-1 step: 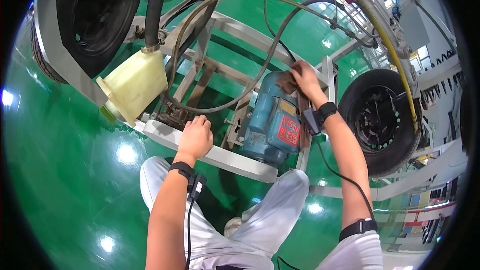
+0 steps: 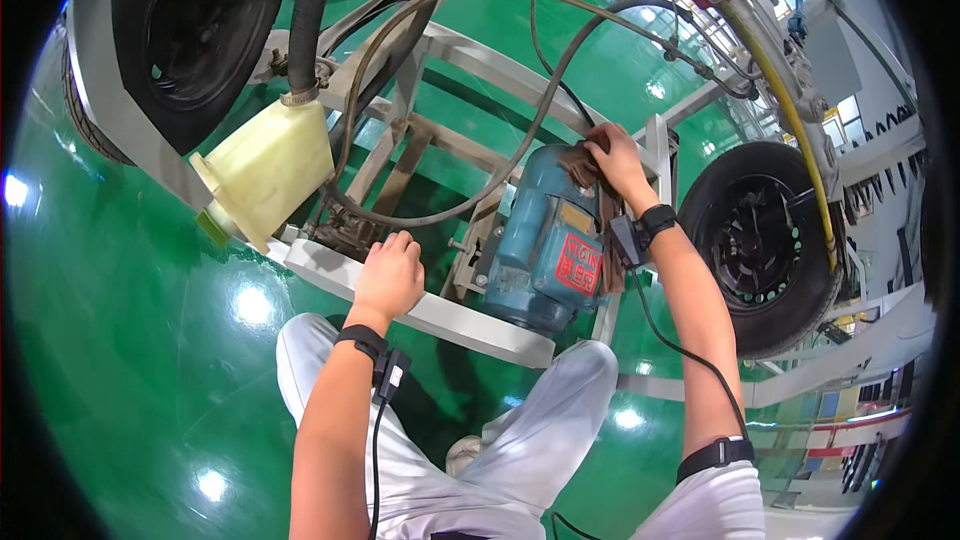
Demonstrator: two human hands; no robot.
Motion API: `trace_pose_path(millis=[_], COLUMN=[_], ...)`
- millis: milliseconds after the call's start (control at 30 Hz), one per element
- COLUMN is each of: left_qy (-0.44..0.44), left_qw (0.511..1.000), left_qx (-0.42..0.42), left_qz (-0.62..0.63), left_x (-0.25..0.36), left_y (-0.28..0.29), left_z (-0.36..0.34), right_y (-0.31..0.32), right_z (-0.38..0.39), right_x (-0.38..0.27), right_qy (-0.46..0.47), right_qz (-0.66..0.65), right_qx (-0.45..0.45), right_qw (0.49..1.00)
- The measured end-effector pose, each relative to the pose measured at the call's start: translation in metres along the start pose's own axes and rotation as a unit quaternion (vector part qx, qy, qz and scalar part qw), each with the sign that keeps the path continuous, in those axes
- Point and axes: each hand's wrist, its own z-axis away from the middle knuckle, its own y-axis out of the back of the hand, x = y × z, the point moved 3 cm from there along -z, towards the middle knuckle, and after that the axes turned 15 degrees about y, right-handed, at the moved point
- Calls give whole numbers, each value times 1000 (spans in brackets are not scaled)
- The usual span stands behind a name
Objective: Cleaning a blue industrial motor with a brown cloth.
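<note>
While the person crouches over a white-painted metal frame (image 2: 440, 315) on the glossy green floor (image 2: 120, 340), the left hand (image 2: 388, 275) lies palm down on the frame's near white bar, fingers curled loosely over its top, gripping nothing else. The right hand (image 2: 618, 162) is closed on a dark brown rag (image 2: 585, 168) and presses it against the top far end of a blue-grey electric motor with a red plate on its side (image 2: 545, 245). That motor sits inside the frame, just right of the left hand and between the two forearms. Both wrists wear black bands with small black devices and thin black cables running back along the arms.

Left of the motor, a pale yellow plastic tank (image 2: 265, 170) hangs tilted on the frame, joined at its top to a thick black ribbed hose (image 2: 310, 10). Thin grey cables (image 2: 470, 200) loop over the frame above the motor. One black tyre on a dark wheel (image 2: 190, 30) stands at the upper left, another black tyre (image 2: 765, 240) just right of the right forearm. White trouser legs (image 2: 540, 420) fill the lower middle.
</note>
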Motion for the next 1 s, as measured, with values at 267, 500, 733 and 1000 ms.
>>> trace_pose_path(millis=[267, 500, 733, 1000], left_qy=[16, -7, -3, -9], left_qw=[1000, 999, 999, 999], left_qx=[-4, -2, -22, -32], left_qz=[14, 47, 41, 36], left_x=[-16, -2, -3, -6], left_y=[11, 2, 3, 8], left_z=[10, 0, -1, 4], right_y=[-29, -32, -23, -27], right_z=[46, 22, 19, 47], right_x=[-45, -1, -1, -31], right_qy=[220, 163, 203, 242], right_qz=[-169, -105, -86, -160], right_qx=[-229, -196, -199, -276], right_qw=[933, 961, 955, 916])
